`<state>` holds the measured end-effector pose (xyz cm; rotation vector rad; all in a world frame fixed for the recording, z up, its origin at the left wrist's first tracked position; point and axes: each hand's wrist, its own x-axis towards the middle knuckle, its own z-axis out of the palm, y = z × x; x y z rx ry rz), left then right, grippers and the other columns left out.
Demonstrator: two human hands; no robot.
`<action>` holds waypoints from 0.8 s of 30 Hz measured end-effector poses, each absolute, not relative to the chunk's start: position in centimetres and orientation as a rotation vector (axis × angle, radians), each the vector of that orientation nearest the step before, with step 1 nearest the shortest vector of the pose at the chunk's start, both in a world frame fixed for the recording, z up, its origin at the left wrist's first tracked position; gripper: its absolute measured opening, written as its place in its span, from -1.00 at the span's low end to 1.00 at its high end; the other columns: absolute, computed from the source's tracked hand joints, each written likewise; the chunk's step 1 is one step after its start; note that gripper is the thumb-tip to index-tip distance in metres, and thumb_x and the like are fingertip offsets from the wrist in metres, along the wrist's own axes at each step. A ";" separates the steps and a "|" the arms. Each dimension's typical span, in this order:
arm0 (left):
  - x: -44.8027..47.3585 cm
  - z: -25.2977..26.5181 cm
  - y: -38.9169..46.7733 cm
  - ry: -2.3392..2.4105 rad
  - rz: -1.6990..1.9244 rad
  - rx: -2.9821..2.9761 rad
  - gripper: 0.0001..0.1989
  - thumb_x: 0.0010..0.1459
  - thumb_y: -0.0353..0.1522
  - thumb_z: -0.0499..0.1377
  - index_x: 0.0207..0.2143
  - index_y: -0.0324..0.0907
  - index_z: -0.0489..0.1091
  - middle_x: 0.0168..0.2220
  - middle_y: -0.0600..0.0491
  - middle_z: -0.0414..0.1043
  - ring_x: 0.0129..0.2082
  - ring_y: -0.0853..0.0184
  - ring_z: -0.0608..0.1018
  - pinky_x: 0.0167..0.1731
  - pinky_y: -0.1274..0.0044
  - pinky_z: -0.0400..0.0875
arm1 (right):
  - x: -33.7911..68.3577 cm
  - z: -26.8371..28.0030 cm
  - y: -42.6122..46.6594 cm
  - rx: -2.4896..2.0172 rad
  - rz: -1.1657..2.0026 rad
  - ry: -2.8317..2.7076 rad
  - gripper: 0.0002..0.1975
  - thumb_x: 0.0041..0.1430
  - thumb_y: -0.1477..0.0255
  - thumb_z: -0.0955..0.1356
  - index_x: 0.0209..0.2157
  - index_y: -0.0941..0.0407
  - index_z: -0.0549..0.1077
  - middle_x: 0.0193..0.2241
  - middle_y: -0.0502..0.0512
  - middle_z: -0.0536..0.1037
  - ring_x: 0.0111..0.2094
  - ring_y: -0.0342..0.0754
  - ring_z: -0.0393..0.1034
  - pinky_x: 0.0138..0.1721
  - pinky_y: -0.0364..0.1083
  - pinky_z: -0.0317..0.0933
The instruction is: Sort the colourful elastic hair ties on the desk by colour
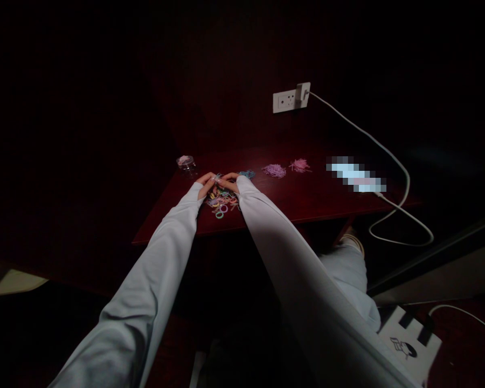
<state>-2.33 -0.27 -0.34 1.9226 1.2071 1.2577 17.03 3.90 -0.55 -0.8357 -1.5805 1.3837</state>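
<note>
My left hand [205,183] and my right hand [230,182] meet at the fingertips, fingers bent inward, just above a loose pile of small multicoloured hair ties [222,202]. A bit of light blue, apparently a hair tie [217,175], shows between the fingertips; its exact outline is too small to make out. Just past my right wrist lies a heap of blue hair ties [248,174], partly covered by the sleeve. Farther right are a purple heap [274,171] and a pink heap [300,165]. A clear jar [186,164] with something pale pink at its top stands beyond my left hand.
The dark red table [307,202] ends at a front edge below my wrists. A blurred-out bright device [356,175] lies at right, its white cable [404,167] running to a wall socket [283,101]. A white bag or box [410,345] sits low at right.
</note>
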 end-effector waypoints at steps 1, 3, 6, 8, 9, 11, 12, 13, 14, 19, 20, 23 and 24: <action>-2.3 -0.4 -0.2 1.203 1.250 1.917 -0.24 0.20 0.44 0.24 -0.33 -0.08 0.46 -0.52 0.08 0.45 -0.60 0.35 0.39 -0.55 0.45 0.27 | 17.0 -0.5 3.8 -0.840 1.383 -1.576 -0.46 0.01 -0.06 0.70 -0.37 0.06 0.56 -0.44 -0.05 0.65 -0.39 -0.11 0.54 -0.24 -0.09 0.55; -2.2 -0.4 -0.1 1.189 1.257 1.910 -0.23 0.18 0.46 0.24 -0.37 -0.08 0.42 -0.52 0.07 0.44 -0.58 0.33 0.40 -0.52 0.44 0.33 | 17.1 -0.4 3.6 -0.850 1.372 -1.574 -0.48 0.01 -0.03 0.71 -0.37 0.07 0.56 -0.44 -0.05 0.64 -0.39 -0.10 0.54 -0.26 -0.10 0.53; -2.0 -0.5 0.4 1.166 1.283 1.905 -0.18 0.12 0.50 0.23 -0.46 -0.06 0.30 -0.56 0.10 0.37 -0.56 0.33 0.40 -0.48 0.43 0.41 | 17.1 -0.3 3.5 -0.864 1.343 -1.578 -0.49 0.01 -0.01 0.71 -0.39 0.07 0.57 -0.46 -0.04 0.63 -0.40 -0.10 0.55 -0.28 -0.12 0.53; -1.9 -0.6 0.6 1.166 1.287 1.901 -0.16 0.08 0.52 0.23 -0.48 -0.05 0.24 -0.58 0.12 0.32 -0.57 0.35 0.37 -0.49 0.44 0.39 | 17.2 -0.3 3.6 -0.856 1.345 -1.590 -0.50 0.00 0.00 0.72 -0.40 0.07 0.58 -0.45 -0.04 0.63 -0.38 -0.10 0.56 -0.27 -0.12 0.53; -1.9 -0.6 0.6 1.166 1.288 1.900 -0.15 0.05 0.53 0.24 -0.48 -0.05 0.23 -0.58 0.12 0.31 -0.57 0.35 0.36 -0.50 0.44 0.37 | 17.3 -0.3 3.6 -0.848 1.358 -1.596 -0.51 -0.01 0.01 0.72 -0.40 0.07 0.59 -0.44 -0.04 0.64 -0.37 -0.09 0.56 -0.25 -0.12 0.54; -1.8 -0.7 0.7 1.168 1.297 1.890 -0.14 0.03 0.54 0.25 -0.47 -0.05 0.24 -0.58 0.13 0.29 -0.57 0.36 0.35 -0.49 0.44 0.35 | 17.5 -0.2 3.7 -0.821 1.405 -1.587 -0.55 0.02 0.05 0.72 -0.36 0.07 0.62 -0.40 -0.03 0.67 -0.33 -0.08 0.59 -0.19 -0.10 0.56; -1.8 -0.7 0.6 1.172 1.305 1.882 -0.15 0.04 0.53 0.25 -0.47 -0.05 0.24 -0.57 0.13 0.28 -0.57 0.36 0.34 -0.48 0.44 0.34 | 17.6 -0.1 3.8 -0.799 1.433 -1.570 -0.59 0.06 0.07 0.71 -0.33 0.07 0.64 -0.38 -0.03 0.69 -0.30 -0.07 0.61 -0.14 -0.08 0.57; -1.8 -0.8 0.6 1.178 1.311 1.875 -0.16 0.06 0.52 0.25 -0.46 -0.05 0.24 -0.57 0.13 0.27 -0.57 0.36 0.33 -0.48 0.43 0.33 | 17.7 0.0 3.9 -0.779 1.457 -1.544 -0.63 0.11 0.10 0.69 -0.29 0.06 0.66 -0.35 -0.02 0.70 -0.26 -0.05 0.63 -0.08 -0.06 0.58; -1.9 -0.8 0.5 1.188 1.315 1.870 -0.17 0.10 0.52 0.23 -0.46 -0.05 0.24 -0.57 0.13 0.26 -0.56 0.36 0.32 -0.47 0.43 0.33 | 17.8 0.2 3.9 -0.765 1.473 -1.512 -0.67 0.17 0.13 0.67 -0.26 0.06 0.67 -0.32 -0.02 0.72 -0.21 -0.04 0.65 -0.01 -0.03 0.58; -2.1 -1.1 0.7 1.222 1.326 1.902 -0.19 0.15 0.52 0.16 -0.44 -0.03 0.21 -0.56 0.13 0.21 -0.55 0.33 0.30 -0.45 0.41 0.30 | 17.8 0.6 4.1 -0.813 1.456 -1.441 -0.69 0.32 0.13 0.59 -0.29 0.08 0.67 -0.32 0.00 0.73 -0.14 -0.02 0.67 0.17 0.00 0.52; -2.2 -1.1 0.8 1.223 1.325 1.905 -0.18 0.14 0.52 0.16 -0.44 -0.03 0.21 -0.56 0.14 0.20 -0.55 0.33 0.29 -0.45 0.41 0.29 | 17.7 0.6 4.1 -0.831 1.455 -1.452 -0.66 0.34 0.10 0.58 -0.33 0.08 0.65 -0.35 0.00 0.72 -0.16 -0.02 0.67 0.14 -0.01 0.52; -2.2 -1.3 0.9 1.232 1.314 1.885 -0.18 0.12 0.52 0.18 -0.44 -0.04 0.21 -0.56 0.16 0.16 -0.57 0.36 0.22 -0.47 0.43 0.22 | 17.4 0.3 4.1 -0.861 1.452 -1.498 -0.54 0.34 0.01 0.55 -0.42 0.08 0.58 -0.41 -0.01 0.68 -0.28 -0.04 0.62 0.02 -0.03 0.54; -2.2 -1.3 1.0 1.233 1.308 1.876 -0.17 0.11 0.53 0.19 -0.44 -0.04 0.22 -0.56 0.16 0.16 -0.57 0.37 0.21 -0.48 0.43 0.20 | 17.4 0.2 4.1 -0.856 1.447 -1.516 -0.52 0.33 -0.02 0.55 -0.44 0.08 0.57 -0.43 -0.01 0.67 -0.31 -0.05 0.60 -0.01 -0.04 0.54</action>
